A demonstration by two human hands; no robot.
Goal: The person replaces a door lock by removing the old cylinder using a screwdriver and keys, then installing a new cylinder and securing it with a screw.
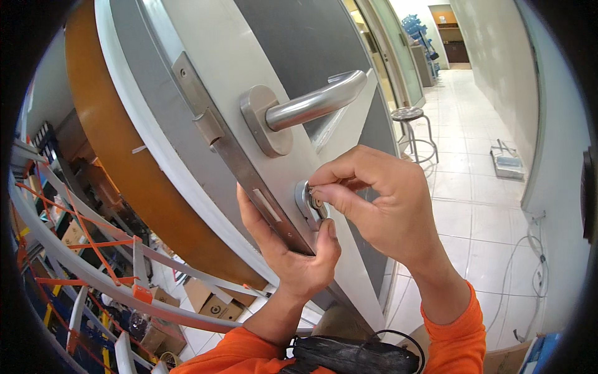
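Note:
A grey and white door stands edge-on in front of me. Its steel lever handle juts out to the right, above an oval lock escutcheon. Along the edge runs a metal lock faceplate with a latch bolt. My left hand clasps the door edge below the latch, its thumb at the lower end of the escutcheon and its fingers partly hidden behind the door. Over the escutcheon my right hand is closed, thumb and index finger pinched at the lock; whatever lies between them is too small to name.
A round metal stool and a dustpan-like tray stand on the white-tiled floor to the right. Cable lies by the right wall. Cardboard boxes and a curved grey rail with orange straps are at the lower left.

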